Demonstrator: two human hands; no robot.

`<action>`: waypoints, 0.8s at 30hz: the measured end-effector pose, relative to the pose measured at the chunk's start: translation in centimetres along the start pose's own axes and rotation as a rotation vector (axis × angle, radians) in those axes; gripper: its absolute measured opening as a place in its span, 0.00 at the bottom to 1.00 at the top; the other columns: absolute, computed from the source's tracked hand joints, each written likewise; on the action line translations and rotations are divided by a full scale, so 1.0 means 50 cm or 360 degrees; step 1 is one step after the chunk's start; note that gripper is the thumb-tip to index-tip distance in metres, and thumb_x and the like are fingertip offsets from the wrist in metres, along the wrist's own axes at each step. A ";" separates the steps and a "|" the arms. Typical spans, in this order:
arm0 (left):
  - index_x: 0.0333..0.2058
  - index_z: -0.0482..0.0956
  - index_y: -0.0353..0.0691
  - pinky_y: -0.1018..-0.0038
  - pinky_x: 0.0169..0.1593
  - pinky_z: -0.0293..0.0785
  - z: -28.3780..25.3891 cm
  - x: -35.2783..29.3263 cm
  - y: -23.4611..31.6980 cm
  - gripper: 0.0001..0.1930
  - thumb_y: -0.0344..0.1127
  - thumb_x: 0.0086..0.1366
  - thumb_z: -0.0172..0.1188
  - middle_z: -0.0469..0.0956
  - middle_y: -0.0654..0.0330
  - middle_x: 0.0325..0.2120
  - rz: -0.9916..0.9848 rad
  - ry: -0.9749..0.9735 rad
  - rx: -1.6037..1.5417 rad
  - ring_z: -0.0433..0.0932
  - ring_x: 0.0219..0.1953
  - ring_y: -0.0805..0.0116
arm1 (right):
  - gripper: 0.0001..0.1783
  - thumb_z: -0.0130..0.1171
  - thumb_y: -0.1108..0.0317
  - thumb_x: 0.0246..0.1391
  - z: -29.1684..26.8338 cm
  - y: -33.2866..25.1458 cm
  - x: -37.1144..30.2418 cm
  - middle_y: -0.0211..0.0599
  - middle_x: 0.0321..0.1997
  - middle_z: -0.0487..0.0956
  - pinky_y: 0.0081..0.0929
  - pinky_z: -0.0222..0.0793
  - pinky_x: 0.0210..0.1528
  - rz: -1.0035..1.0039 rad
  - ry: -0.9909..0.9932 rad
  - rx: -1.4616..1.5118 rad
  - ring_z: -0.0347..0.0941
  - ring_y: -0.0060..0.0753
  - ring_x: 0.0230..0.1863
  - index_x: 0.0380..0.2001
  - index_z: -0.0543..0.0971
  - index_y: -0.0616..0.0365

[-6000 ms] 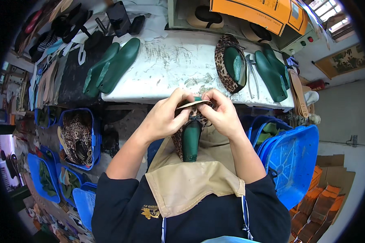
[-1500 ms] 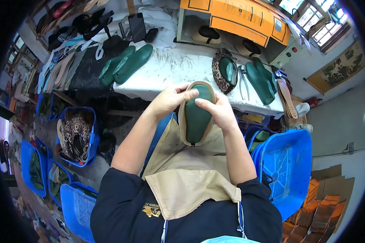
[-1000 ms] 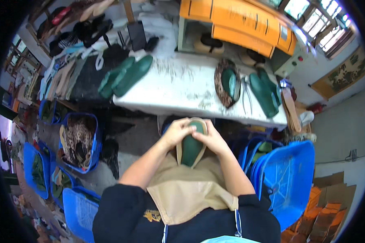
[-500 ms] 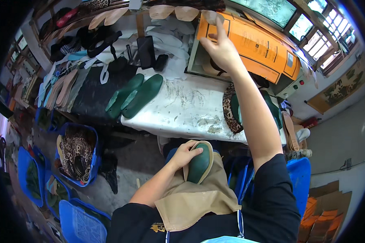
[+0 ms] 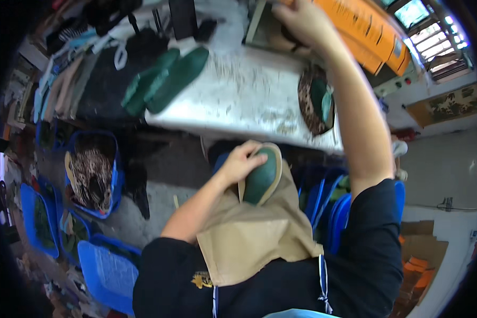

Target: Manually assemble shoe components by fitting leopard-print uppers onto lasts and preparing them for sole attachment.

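My left hand (image 5: 242, 161) is closed round the side of a green shoe last (image 5: 261, 177), which lies sole up on my lap. A beige rim of material runs round the last's edge. Thumb pressed on the green face, it steadies the last against the tan apron (image 5: 254, 233). Stretched far forward over the bench, my right hand (image 5: 307, 24) is beside the orange cardboard (image 5: 355, 32) on a pale box-shaped machine (image 5: 262, 32). Its fingers are smeared and partly at the picture's top edge, so what they hold, if anything, is hidden.
On the white bench (image 5: 238, 95) lie two green lasts (image 5: 180, 79) at left and a leopard-print shoe piece with green inside (image 5: 311, 103) at right. Blue baskets (image 5: 108, 265) stand at lower left, one with leopard-print pieces (image 5: 93, 175). More blue baskets (image 5: 336, 217) are beside my right side.
The whole view has tilted downward, so bench and lap appear higher in the picture. My left hand keeps its hold on the last. My right hand stays stretched out by the orange cardboard.
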State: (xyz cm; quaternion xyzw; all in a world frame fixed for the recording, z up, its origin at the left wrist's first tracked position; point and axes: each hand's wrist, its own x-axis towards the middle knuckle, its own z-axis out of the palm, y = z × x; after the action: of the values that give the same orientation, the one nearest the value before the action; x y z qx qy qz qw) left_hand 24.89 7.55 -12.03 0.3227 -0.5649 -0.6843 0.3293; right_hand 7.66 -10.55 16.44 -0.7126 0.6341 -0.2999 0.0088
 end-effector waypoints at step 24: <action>0.51 0.81 0.35 0.73 0.55 0.74 0.018 0.006 0.008 0.17 0.37 0.66 0.67 0.81 0.59 0.46 -0.0069 -0.0122 0.0088 0.79 0.48 0.70 | 0.35 0.59 0.59 0.60 -0.109 -0.016 0.019 0.53 0.43 0.84 0.43 0.74 0.53 -0.0449 0.0386 -0.0182 0.80 0.58 0.46 0.68 0.64 0.59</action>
State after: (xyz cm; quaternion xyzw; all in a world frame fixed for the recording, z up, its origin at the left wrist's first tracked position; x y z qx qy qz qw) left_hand 24.01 7.74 -11.52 0.3175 -0.5887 -0.6872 0.2835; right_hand 5.99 -9.26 21.60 -0.7524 0.5403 -0.3453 -0.1505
